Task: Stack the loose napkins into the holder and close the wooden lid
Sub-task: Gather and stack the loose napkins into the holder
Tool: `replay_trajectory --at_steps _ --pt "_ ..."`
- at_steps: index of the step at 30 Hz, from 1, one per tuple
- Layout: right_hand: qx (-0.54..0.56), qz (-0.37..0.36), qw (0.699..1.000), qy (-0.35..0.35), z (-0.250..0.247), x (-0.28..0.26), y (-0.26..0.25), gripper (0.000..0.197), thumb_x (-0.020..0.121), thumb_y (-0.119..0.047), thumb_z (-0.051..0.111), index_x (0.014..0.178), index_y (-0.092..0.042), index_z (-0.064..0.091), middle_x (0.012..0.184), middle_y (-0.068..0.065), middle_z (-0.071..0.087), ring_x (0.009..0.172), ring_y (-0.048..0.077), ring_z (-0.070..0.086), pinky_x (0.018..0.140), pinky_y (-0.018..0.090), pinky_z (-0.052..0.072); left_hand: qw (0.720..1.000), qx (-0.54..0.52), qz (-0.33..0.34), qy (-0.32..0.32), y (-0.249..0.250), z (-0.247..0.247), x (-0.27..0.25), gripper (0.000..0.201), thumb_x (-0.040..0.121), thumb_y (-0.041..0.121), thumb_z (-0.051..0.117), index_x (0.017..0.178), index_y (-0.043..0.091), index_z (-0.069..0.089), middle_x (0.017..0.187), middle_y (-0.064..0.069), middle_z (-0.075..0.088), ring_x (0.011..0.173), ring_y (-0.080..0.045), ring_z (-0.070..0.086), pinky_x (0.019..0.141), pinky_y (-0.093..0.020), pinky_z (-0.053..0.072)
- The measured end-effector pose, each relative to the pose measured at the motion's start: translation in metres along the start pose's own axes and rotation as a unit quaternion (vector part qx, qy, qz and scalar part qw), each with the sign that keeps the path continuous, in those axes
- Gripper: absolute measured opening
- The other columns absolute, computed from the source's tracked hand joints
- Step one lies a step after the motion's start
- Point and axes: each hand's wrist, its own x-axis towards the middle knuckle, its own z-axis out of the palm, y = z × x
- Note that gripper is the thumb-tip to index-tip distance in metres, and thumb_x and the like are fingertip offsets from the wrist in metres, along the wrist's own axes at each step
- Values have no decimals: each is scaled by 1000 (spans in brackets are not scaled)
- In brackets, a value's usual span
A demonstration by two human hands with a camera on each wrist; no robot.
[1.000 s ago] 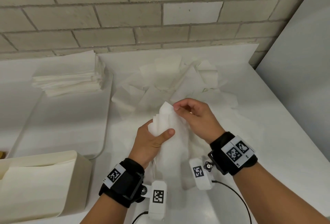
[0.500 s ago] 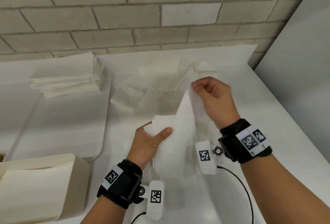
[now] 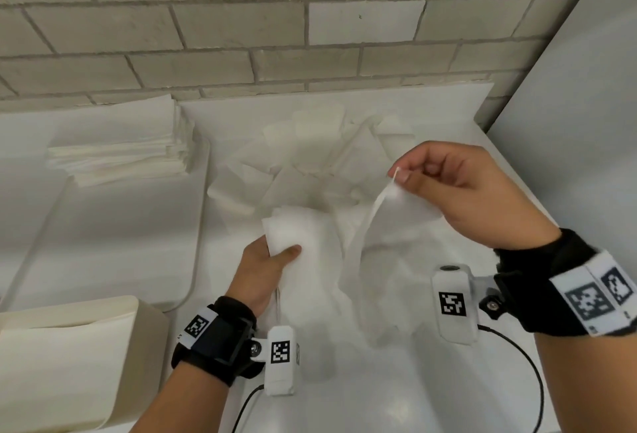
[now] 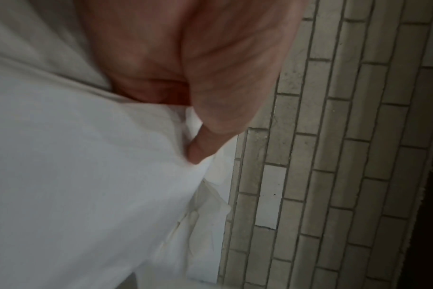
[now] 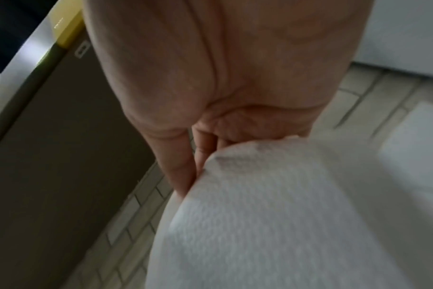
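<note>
My left hand [image 3: 275,253] grips a small bundle of white napkins [image 3: 303,243] above the table's middle; its thumb [image 4: 200,152] presses the paper [image 4: 87,176]. My right hand [image 3: 400,174] pinches one corner of a single napkin [image 3: 372,260] that hangs down to the right of the bundle; in the right wrist view that sheet [image 5: 272,215] drapes below the fingers [image 5: 183,166]. A heap of loose napkins [image 3: 310,163] lies behind both hands. The cream holder [image 3: 144,329] stands at the lower left with napkins [image 3: 62,363] inside. No wooden lid shows.
A neat napkin stack [image 3: 120,150] rests on the far end of a white tray [image 3: 103,243] at the left. The brick wall [image 3: 275,36] bounds the table's back, and a grey panel [image 3: 586,122] stands on the right. Black cables [image 3: 517,356] trail from the wrist cameras.
My right hand has drawn one napkin off the bundle, first up and away, then out to the right. The left hand has kept its grip on the bundle in nearly the same place.
</note>
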Motion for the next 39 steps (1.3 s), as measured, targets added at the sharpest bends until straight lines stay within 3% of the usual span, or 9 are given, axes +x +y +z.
replay_trajectory --at_steps 5,11,16,19,23,27,29,34,39 --pt "41 15 998 -36 5 16 -14 11 93 -6 62 92 -11 72 81 -10 74 78 -1 66 74 10 47 1000 3 -2 -23 17 5 -2 25 93 -4 58 116 3 67 107 -14 76 101 -32 72 87 -41 56" --pt "-126 45 975 -179 44 45 19 11 94 -17 65 98 -12 74 96 0 75 92 9 69 88 18 49 996 29 22 -85 35 17 -7 24 94 -2 55 111 7 70 104 -11 76 94 -26 73 77 -31 57" --pt "-146 56 982 -107 77 59 54 12 95 -16 63 98 -10 74 95 0 73 88 10 65 80 16 48 993 31 11 -117 33 33 -14 26 100 17 50 100 16 76 99 -8 76 91 -23 71 80 -32 53" --pt "-150 87 983 -63 81 65 69 13 93 -17 64 95 -10 75 88 -2 71 84 11 64 77 24 47 992 -10 -12 -126 26 32 -14 42 103 46 45 119 18 72 118 -7 73 113 -24 68 99 -40 50" --pt "-179 116 977 -26 80 61 79 20 94 -25 63 108 -13 69 92 -3 65 88 13 61 82 27 46 995 61 32 -78 15 31 -8 24 95 16 67 115 3 66 109 -15 75 105 -36 70 100 -58 50" --pt "-141 222 962 76 71 34 83 61 89 -49 64 136 -14 46 119 7 59 107 19 58 93 32 46 997 14 63 -33 15 25 -4 21 97 7 62 118 5 64 112 -10 75 108 -32 70 95 -47 56" --pt "-51 305 951 21 70 14 78 69 87 -54 65 137 -14 42 123 5 59 109 18 59 90 29 46 996 -35 82 -13 23 23 -5 22 97 9 61 119 6 62 112 -8 75 105 -27 72 87 -39 59" --pt "139 236 953 -129 92 -13 81 44 86 -3 70 125 -21 58 117 1 71 109 17 68 96 38 55 993 47 94 -49 23 24 -7 52 80 30 82 126 18 61 115 0 74 107 -20 71 93 -44 57" --pt "120 214 966 -85 100 -14 89 53 73 -3 62 122 -21 55 115 6 70 106 20 68 95 51 54 991 65 111 -43 19 27 -11 50 76 20 86 122 21 64 112 2 75 105 -17 71 93 -46 57"
